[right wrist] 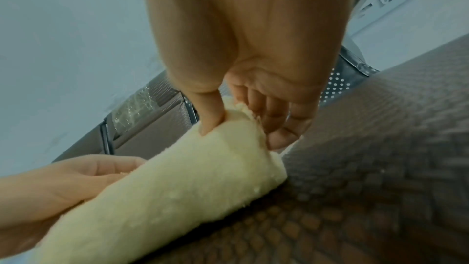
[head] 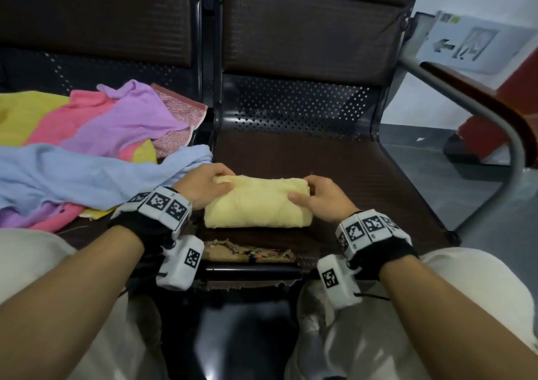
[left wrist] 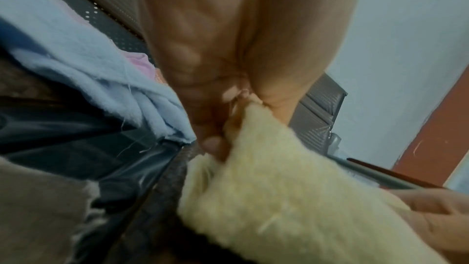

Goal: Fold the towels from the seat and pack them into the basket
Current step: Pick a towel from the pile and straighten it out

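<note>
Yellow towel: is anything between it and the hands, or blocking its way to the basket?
Nothing lies between them: the left hand and right hand each grip an end of the folded yellow towel on the seat. No basket shows in any view, so the path to it cannot be judged.

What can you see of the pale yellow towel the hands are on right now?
The pale yellow towel is a fuzzy, terry-looking cloth folded into a thick, compact oblong with rounded ends and a few loose threads at its edges. It lies flat, lengthwise left to right, on the dark woven seat pad, apart from the loose coloured towels on the next seat. The left hand pinches its left end; the right hand grips its right end, thumb on top.
</note>
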Demonstrator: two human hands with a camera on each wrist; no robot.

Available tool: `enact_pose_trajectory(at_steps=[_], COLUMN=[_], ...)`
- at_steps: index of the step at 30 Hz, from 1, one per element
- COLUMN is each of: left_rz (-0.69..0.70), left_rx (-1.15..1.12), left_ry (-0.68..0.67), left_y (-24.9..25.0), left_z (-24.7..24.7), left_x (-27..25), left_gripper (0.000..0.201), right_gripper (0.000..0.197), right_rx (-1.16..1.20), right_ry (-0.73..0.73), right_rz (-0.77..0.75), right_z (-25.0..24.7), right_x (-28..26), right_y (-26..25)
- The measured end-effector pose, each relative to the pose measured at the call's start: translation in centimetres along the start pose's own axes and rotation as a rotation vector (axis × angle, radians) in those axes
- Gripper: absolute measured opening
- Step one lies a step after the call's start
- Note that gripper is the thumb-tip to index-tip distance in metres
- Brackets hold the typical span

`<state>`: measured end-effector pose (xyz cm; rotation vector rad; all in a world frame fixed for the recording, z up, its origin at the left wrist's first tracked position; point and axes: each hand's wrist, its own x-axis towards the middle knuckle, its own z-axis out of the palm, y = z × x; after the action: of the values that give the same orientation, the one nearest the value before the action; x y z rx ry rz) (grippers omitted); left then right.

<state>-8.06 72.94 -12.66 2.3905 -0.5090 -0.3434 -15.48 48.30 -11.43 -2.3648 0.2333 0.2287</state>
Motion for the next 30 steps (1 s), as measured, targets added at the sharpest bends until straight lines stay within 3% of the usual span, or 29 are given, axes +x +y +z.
enact_pose_trajectory(at_steps=[7, 11, 14, 17, 19, 22, 23, 24, 27, 30], left_rz=[-0.064, -0.043, -0.037, 0.015, 0.115, 0.206, 0.209, 0.213, 0.265, 0.328], left_rx=[0.087, 0.119, 0.163, 0.072, 0.027, -0.067, -0.130, -0.197, -0.278, -0.254], left_ry=[0.000, -0.079, -0.200, -0.196, -0.134, -0.109, -0.127, -0.153, -0.238, -0.266], left_y=[-1.3, -1.0, -0.2, 1.3, 2.5, 5.5, 6.5, 7.2, 9.2, 11.7], left_z=[1.3, 1.6, 1.4, 0.5, -0.2, -1.1, -1.4, -1.6, -2.2, -2.1], left_x=[1.6, 1.1, 0.0, -1.4, -2.4, -4.4, -5.1, -5.7, -7.5, -9.6], left_gripper=[0.025, 0.029, 0.031, 0.044, 0.067, 0.112, 0.118, 0.113, 0.062, 0.044], right_gripper=[0.053, 0.073, 0.072, 0.047, 0.031, 0.022, 0.020, 0.021, 0.026, 0.027], right_rx=[-0.128, -0.272, -0.135, 0.128, 0.200, 0.241, 0.247, 0.238, 0.137, 0.139], right_ry=[0.029, -0.064, -0.171, -0.188, -0.121, -0.084, -0.096, -0.098, 0.012, 0.188], right_rz=[0.305, 0.328, 0.314, 0.145, -0.012, -0.245, -0.312, -0.368, -0.486, -0.505], right_z=[1.2, 1.1, 0.6, -0.3, -0.9, -2.1, -2.6, -3.3, -6.1, -9.2], right_x=[2.7, 2.5, 2.0, 0.4, -1.3, -4.5, -5.6, -6.9, -10.9, -14.9], right_y=[0.3, -0.2, -1.4, -2.7, -4.0, -6.4, -7.3, -8.1, -9.7, -9.8])
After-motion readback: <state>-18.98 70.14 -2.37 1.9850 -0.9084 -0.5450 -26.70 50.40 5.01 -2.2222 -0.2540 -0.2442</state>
